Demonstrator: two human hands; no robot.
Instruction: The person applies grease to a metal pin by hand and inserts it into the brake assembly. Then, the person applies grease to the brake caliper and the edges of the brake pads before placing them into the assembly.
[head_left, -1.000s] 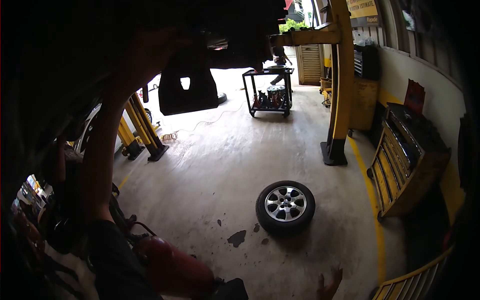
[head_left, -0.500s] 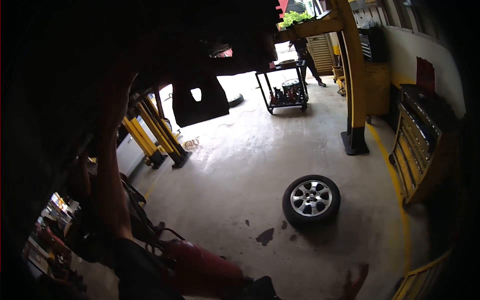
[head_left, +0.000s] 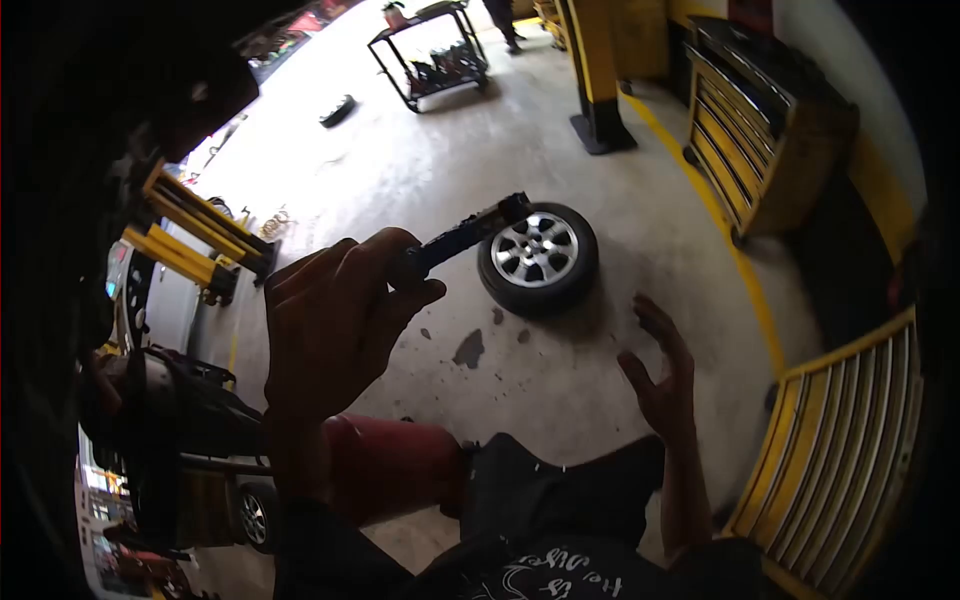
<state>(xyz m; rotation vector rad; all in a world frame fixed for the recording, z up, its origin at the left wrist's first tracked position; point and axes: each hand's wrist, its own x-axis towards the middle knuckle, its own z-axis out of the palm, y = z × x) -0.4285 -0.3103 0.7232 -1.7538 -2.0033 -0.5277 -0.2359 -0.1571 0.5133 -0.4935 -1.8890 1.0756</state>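
The left hand (head_left: 335, 315) gripped a dark tool (head_left: 465, 237), perhaps a ratchet; the right hand (head_left: 668, 388), fingers wide, hung to the right, nearer than the wheel (head_left: 540, 262).

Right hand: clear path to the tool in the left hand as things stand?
Probably yes. The right hand looks empty, fingers apart, and the tool juts out past the left hand, its far end exposed. Nothing visible blocks the gap between them.
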